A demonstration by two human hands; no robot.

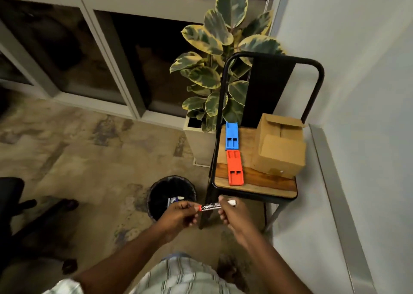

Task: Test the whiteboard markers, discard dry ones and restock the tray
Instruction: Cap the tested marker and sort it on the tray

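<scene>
A red whiteboard marker (211, 206) with a black label lies level between both hands, in front of the chair. My left hand (181, 215) pinches its red end. My right hand (232, 213) grips the other end, where a white part sticks out past the fingers. A blue marker box (231, 136) and a red marker box (234, 167) lie end to end on the wooden seat of the chair (257, 187). Below the hands stands a black waste bin (171, 195) with a few discarded markers inside.
A cardboard box (278, 150) with open flaps sits on the right of the seat. A potted plant (214, 74) stands behind the chair by the glass doors. A white wall runs along the right. Part of an office chair base (20, 208) shows at the left.
</scene>
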